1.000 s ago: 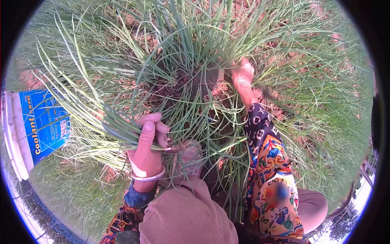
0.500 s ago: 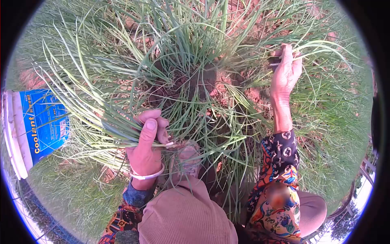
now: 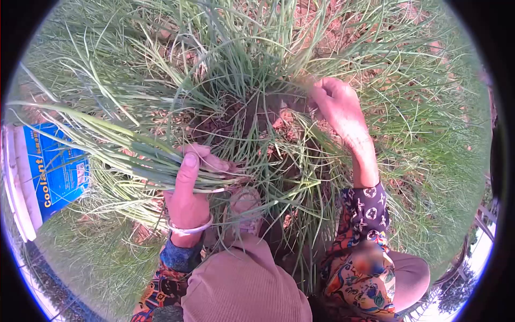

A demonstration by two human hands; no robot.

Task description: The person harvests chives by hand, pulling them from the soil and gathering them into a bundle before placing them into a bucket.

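My left hand (image 3: 186,185) is closed round a bunch of scallions (image 3: 126,147), thumb on top. Their green leaves fan out to the left, and their pale root ends stick out on the right side of the fist. My right hand (image 3: 342,107) hovers at the right edge of a dense growing clump (image 3: 241,67), its fingers curled inward. The fingertips are blurred, and whatever they pinch cannot be made out. Below the clump, loose green stalks (image 3: 306,177) lie bent over the soil between the hands.
A blue and white coolant bucket (image 3: 59,174) lies tilted at the left, with leaves crossing in front of it. My shoe (image 3: 247,206) is planted near the left hand. Grassy green plants and patches of reddish soil (image 3: 343,32) surround the spot.
My right hand has swung left from the stalks at the far right to the clump's edge. My left hand has shifted slightly left, still holding the scallions, whose leaves now lie flatter.
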